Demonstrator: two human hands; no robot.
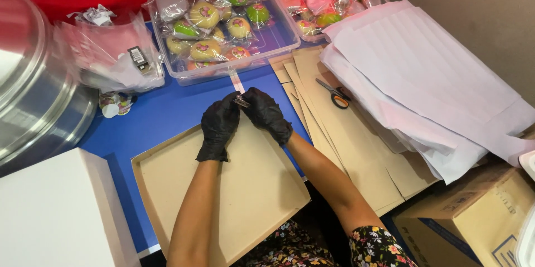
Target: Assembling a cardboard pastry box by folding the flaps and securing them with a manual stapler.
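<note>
Head view: both black-gloved hands meet above the far edge of a shallow brown cardboard tray (234,200) on the blue table (167,113). The left hand (218,127) and right hand (266,113) pinch a small clear strip (242,101) between their fingertips. Clear tubs of wrapped sweets (223,27) stand at the table's far edge.

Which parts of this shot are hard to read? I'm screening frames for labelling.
Head view: the small object pinched between the gloved left hand and right hand is too small to identify; glare whitens the metal lid and snack wrappers; edges bend slightly.
</note>
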